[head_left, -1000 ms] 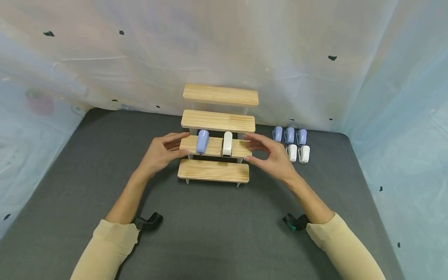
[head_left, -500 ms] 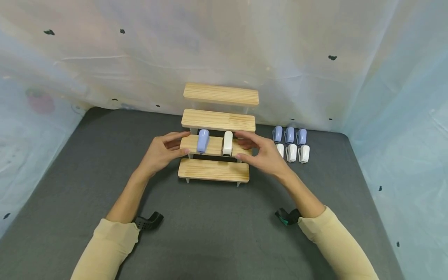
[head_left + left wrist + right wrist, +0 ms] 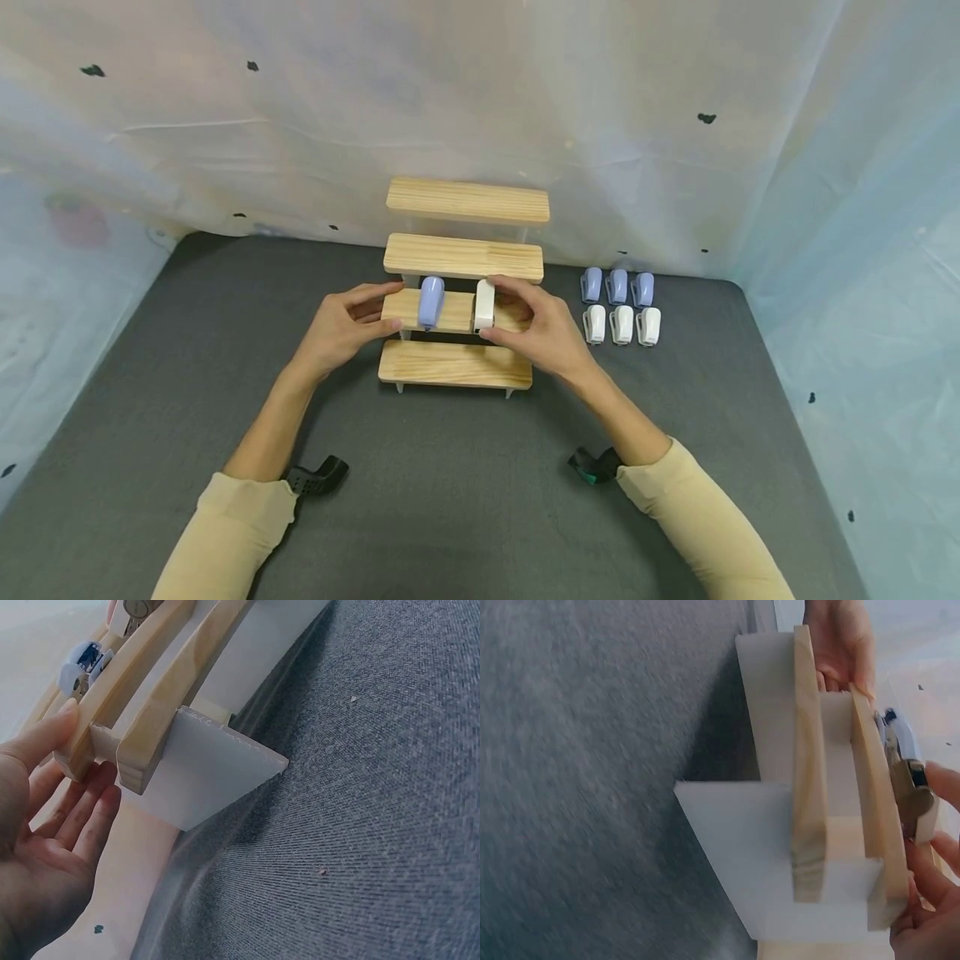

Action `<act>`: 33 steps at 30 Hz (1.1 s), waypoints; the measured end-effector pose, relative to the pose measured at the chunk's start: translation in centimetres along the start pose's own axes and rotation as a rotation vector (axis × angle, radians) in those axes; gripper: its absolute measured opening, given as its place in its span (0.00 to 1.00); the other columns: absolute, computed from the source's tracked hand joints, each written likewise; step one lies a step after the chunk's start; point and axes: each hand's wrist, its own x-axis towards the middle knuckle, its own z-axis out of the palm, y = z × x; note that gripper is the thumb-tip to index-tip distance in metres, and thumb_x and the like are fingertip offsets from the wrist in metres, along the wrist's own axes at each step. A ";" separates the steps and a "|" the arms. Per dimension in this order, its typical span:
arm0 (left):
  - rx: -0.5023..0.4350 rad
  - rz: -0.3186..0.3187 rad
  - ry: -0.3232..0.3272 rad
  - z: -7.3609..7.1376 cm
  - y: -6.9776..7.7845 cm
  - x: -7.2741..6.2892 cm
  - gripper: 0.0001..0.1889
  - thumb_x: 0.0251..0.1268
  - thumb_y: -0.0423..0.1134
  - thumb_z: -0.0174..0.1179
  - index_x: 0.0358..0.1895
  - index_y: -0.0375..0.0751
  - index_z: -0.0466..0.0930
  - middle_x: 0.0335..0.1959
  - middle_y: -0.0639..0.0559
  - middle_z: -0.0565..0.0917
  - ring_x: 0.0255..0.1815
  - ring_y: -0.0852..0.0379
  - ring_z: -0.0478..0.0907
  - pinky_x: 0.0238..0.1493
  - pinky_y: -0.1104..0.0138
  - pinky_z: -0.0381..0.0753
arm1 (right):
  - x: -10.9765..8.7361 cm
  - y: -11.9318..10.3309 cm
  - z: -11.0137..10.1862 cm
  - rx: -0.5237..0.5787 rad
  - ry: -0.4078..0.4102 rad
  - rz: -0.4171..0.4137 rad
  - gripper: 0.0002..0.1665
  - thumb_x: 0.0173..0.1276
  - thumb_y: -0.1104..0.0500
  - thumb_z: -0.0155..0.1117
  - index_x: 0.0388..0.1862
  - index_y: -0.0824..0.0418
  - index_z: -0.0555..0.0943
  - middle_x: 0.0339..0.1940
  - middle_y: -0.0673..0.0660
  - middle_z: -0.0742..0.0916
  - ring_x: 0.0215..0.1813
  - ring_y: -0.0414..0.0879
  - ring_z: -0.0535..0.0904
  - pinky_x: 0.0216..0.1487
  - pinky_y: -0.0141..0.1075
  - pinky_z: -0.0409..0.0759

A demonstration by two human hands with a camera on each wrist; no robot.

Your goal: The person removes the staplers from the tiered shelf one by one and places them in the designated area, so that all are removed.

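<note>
A stepped display stand (image 3: 455,365) has wooden boards on white supports. On its second board from the bottom, a blue mini stapler (image 3: 431,302) stands left of a white mini stapler (image 3: 483,306). My right hand (image 3: 546,332) pinches the white stapler, thumb at its near end and index finger at its far end. The right wrist view shows this stapler's metal side (image 3: 913,801) between thumb and fingers. My left hand (image 3: 339,333) holds the left end of that same board. In the left wrist view, the thumb (image 3: 56,733) lies against the board's end, with fingers curled behind.
Right of the stand, three blue staplers (image 3: 617,286) form a row on the dark grey cloth (image 3: 450,492). Three white staplers (image 3: 621,325) line up in front of them. A pale curtain (image 3: 480,92) hangs close behind the stand, and more curtain hangs on both sides.
My right hand has moved left from the board's right end to the white stapler and closed its thumb and index finger on it. The left hand has stayed at the board's end.
</note>
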 end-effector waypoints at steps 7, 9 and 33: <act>-0.014 0.011 0.005 -0.3 -2.1 0.4 0.29 0.62 0.39 0.71 0.67 0.46 0.76 0.64 0.46 0.75 0.66 0.47 0.73 0.67 0.55 0.74 | 0.0 -0.3 0.9 -0.099 0.056 0.016 0.42 0.53 0.49 0.83 0.67 0.48 0.76 0.53 0.49 0.85 0.52 0.42 0.79 0.44 0.39 0.79; -0.015 0.015 0.005 -0.4 -2.3 0.4 0.29 0.62 0.39 0.71 0.67 0.47 0.76 0.64 0.47 0.75 0.66 0.47 0.73 0.67 0.56 0.74 | 0.1 -0.4 1.0 -0.107 0.060 0.017 0.42 0.52 0.49 0.83 0.67 0.48 0.76 0.51 0.50 0.85 0.51 0.43 0.79 0.43 0.39 0.79; 0.004 0.021 0.000 -0.4 -2.2 0.6 0.29 0.62 0.41 0.71 0.67 0.46 0.76 0.65 0.46 0.75 0.67 0.45 0.73 0.67 0.54 0.73 | -2.4 0.6 -1.6 0.083 0.038 -0.069 0.41 0.57 0.64 0.79 0.69 0.58 0.74 0.56 0.57 0.84 0.56 0.50 0.79 0.58 0.46 0.80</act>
